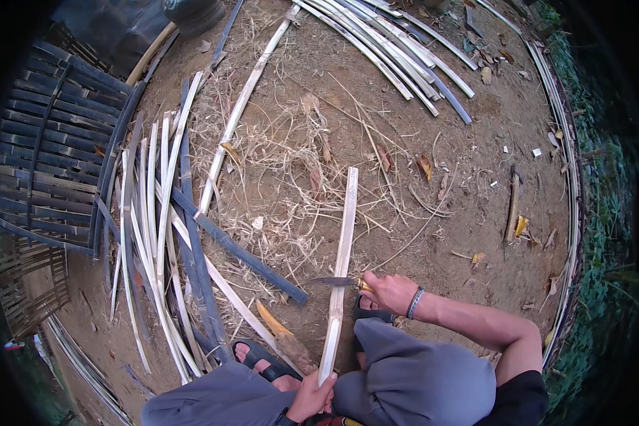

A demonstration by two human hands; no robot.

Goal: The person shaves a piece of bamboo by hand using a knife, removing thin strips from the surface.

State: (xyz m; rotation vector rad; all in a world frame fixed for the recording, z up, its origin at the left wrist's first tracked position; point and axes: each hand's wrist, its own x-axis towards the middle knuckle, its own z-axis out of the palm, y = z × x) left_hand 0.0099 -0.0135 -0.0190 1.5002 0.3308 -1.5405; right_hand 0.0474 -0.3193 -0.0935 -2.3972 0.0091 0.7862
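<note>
On brown soil (486, 241), heaped pale and dark strips (199, 277) at left, one long pale strip (336, 305) at lower centre, right hand (392, 292) with fingers gripping a knife (348, 282), blade across the strip, left hand (311, 397) with fingers closed round the strip's near end

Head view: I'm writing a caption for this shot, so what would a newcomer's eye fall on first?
Probably the knife in the right hand, its blade across a pale strip below the picture's middle; the left hand holds the strip's near end. Next might come the tangled shavings on the ground beyond, and the dark slatted panel at the far left.
</note>
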